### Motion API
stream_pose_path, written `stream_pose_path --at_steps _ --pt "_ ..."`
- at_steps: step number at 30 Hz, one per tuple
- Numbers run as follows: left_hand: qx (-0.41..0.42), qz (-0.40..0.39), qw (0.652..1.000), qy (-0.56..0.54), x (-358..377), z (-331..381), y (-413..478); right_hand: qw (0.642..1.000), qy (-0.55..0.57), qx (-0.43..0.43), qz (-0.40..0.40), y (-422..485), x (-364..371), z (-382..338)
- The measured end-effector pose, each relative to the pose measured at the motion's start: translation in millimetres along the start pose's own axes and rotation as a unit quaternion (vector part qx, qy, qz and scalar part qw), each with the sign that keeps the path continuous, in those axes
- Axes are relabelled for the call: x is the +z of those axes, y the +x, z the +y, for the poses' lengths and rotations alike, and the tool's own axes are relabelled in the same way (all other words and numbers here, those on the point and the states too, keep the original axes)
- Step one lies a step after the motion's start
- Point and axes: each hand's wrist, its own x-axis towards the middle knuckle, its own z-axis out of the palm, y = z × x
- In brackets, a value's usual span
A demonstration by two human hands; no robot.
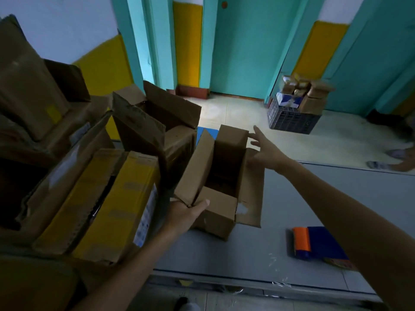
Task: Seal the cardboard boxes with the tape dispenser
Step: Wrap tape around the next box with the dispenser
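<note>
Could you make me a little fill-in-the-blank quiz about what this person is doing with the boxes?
1. The left hand grips the small box, whose flaps stand ____.
2. The right hand reaches toward its far flap with ____ fingers.
3. The tape dispenser lies on the ____ table, held by nobody.
Missing words: open, straight, grey.

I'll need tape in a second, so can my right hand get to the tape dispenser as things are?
Probably yes. The tape dispenser lies alone on the grey table right of the open box. Your right hand is open at the far flap, holding nothing, so it could draw back.
</note>
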Motion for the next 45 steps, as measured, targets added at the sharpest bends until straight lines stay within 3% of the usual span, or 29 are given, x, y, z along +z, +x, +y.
stream_pose_path --at_steps 2,5,7,8,11,13,15,18,20,22,24,25,27,29,31,33,34,37,40,45 --pt "0.001 -0.002 1.0 -0.012 -4 -2 4 0.998 0.018 -0.033 0.052 -2 5 1" --pt "0.01 -0.023 1.0 -0.006 -6 -3 6 0.986 -0.118 -0.095 0.076 -11 15 4" --pt "0.072 -0.026 0.997 0.03 -6 -3 8 0.977 -0.17 -0.109 0.07 -14 20 10" --pt "0.144 -0.007 0.986 0.087 -6 -2 9 0.975 -0.177 -0.112 0.068 -15 20 12" --pt "0.365 0.034 0.883 0.293 0 2 13 0.97 -0.202 -0.116 0.073 -18 16 16" --pt "0.434 0.042 0.816 0.378 8 6 9 0.968 -0.207 -0.113 0.082 -20 13 15" --pt "0.403 0.002 0.804 0.438 22 19 -5 0.971 -0.201 -0.088 0.091 -21 13 14" --pt "0.203 -0.091 0.797 0.562 57 31 -26 0.979 -0.159 -0.01 0.126 -14 15 6" --pt "0.135 -0.078 0.77 0.619 78 29 -30 0.984 -0.1 0.044 0.143 -11 18 -4" --pt "0.159 -0.012 0.782 0.603 81 22 -18 0.983 0.005 0.056 0.176 -10 15 -10" --pt "0.23 0.063 0.822 0.517 73 17 -2 0.961 0.129 0.035 0.24 -13 3 -7" --pt "0.248 0.082 0.842 0.472 67 14 4 0.949 0.133 0.007 0.286 -19 -5 -2" --pt "0.261 0.092 0.88 0.385 59 11 15 0.945 -0.034 -0.084 0.316 -32 -22 18" --pt "0.285 0.116 0.907 0.289 54 11 23 0.944 -0.234 -0.122 0.197 -45 -41 50" --pt "0.291 0.127 0.927 0.202 49 12 33 0.936 -0.352 0.0 -0.034 -62 -56 78" --pt "0.265 0.11 0.947 0.142 43 14 43 0.876 -0.41 0.132 -0.217 -80 -63 102" --pt "0.263 0.106 0.95 0.135 40 14 49 0.852 -0.423 0.167 -0.261 -89 -66 111" --pt "0.297 0.103 0.927 0.206 35 15 62 0.826 -0.42 0.214 -0.307 -112 -70 131" --pt "0.269 0.107 0.916 0.279 35 13 73 0.84 -0.401 0.211 -0.299 -124 -69 143" --pt "0.199 0.058 0.949 0.238 36 21 72 0.822 -0.48 0.15 -0.268 -131 -66 138"
